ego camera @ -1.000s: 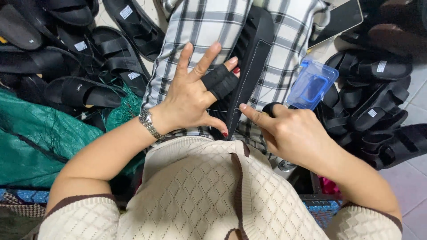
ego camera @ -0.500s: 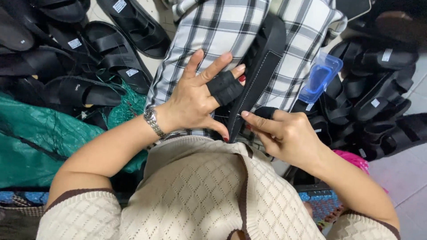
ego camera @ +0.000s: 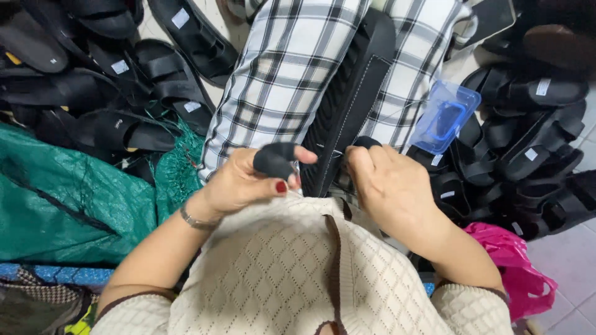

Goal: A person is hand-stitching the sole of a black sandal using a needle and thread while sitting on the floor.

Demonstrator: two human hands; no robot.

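Head view, looking down over a cream knitted sweater (ego camera: 298, 279) onto a lap covered in black-and-white plaid fabric (ego camera: 292, 68).

Far left: a green woven sack (ego camera: 68, 198) lies along the left edge. Above it, toward the upper left corner, black sandals (ego camera: 124, 74) lie in a loose pile; several carry small white labels.

Left of centre: the left hand (ego camera: 248, 183) sits at the near end of the lap, with a metal bracelet (ego camera: 195, 220) at the wrist. Its fingers are curled narrow. A black fabric sleeve covers one finger, and the thumb, with red polish, is tucked beneath. The fingertips touch the near end of the black sole strip (ego camera: 347, 99). Whether they pinch it or only rest against it cannot be told.

Centre: the black sole strip runs lengthwise along the lap, from the hands toward the top edge. It is ribbed on its left side, with a line of pale stitching on its right side.

Right of centre: the right hand (ego camera: 391, 186) is closed narrow against the near end of the strip from the right side. The fingertips are hidden behind the knuckles, so the exact grip cannot be told.

Right: a clear blue plastic box (ego camera: 444, 118) rests just beside the lap. More black sandals (ego camera: 534, 136) fill the right edge. A pink plastic bag (ego camera: 515, 260) lies at the lower right.
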